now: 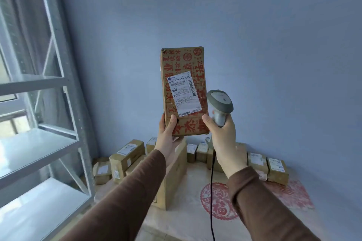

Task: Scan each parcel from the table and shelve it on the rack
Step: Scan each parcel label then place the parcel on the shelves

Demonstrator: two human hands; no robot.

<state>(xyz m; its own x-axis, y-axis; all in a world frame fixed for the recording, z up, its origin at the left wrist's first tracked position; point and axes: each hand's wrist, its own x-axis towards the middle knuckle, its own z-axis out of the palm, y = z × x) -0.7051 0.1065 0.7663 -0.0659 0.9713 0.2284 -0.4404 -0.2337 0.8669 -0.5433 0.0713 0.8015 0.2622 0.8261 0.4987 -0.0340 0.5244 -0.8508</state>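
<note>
At centre frame the left hand point(168, 133) pinches only the bottom corner of the tall printed parcel point(183, 88), held upright above the desk point(188, 219); it could tip or slip. The right hand point(221, 133), wrapped around the scanner point(219, 104), sits beside the label point(184, 94), perhaps too oblique to read.

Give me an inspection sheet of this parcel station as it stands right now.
Surface: table under a pale cloth with red paper-cut prints.
Job's things: printed parcel held upright, white label facing the camera; scanner raised beside it; more parcels along the table's back edge; rack, shelves in view bare.
Clutter: nothing seen.
Grips: left hand clasps the printed parcel's lower end; right hand wraps the scanner's handle.
Cables: black scanner cord hangs down over the table.
Surroundings: plain blue wall.
</note>
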